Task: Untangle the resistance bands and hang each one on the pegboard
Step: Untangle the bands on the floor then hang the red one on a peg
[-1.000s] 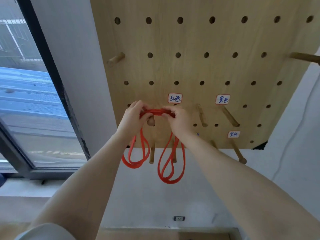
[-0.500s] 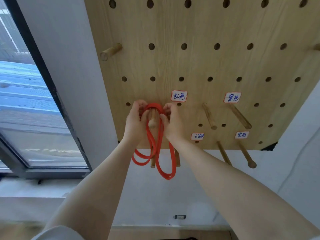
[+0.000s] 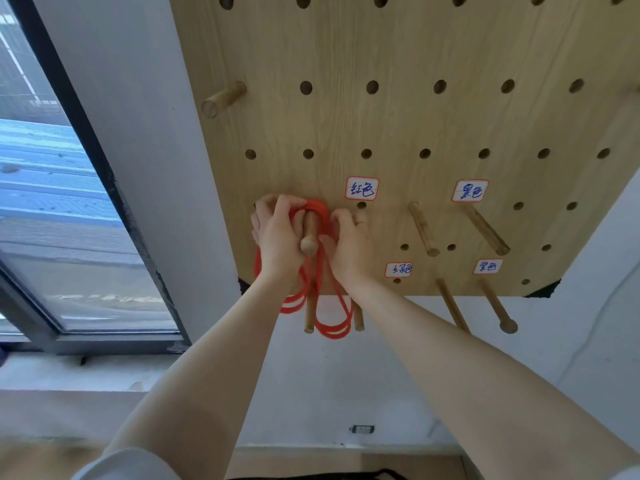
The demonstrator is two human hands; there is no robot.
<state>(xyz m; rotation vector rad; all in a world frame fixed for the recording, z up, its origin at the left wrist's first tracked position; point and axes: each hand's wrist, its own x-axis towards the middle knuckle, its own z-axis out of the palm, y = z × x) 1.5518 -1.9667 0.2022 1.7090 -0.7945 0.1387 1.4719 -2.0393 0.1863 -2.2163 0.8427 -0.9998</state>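
A red resistance band (image 3: 320,271) is looped over a wooden peg (image 3: 309,233) on the light wooden pegboard (image 3: 398,119). Its loops hang down below the board's lower edge. My left hand (image 3: 277,233) grips the band on the left of the peg, fingers curled round its top. My right hand (image 3: 348,244) holds the band on the right of the peg, fingers curled against the board. Both hands sit close to the board at the peg's base.
Handwritten labels (image 3: 362,188) mark pegs on the board. Bare wooden pegs (image 3: 423,228) stick out to the right and below. Another peg (image 3: 223,99) stands at the upper left. A window (image 3: 52,202) is on the left, a white wall (image 3: 346,375) below.
The band has gone from being stretched in front of the peg to sitting looped over it. Both hands moved in toward the board on either side of the peg.
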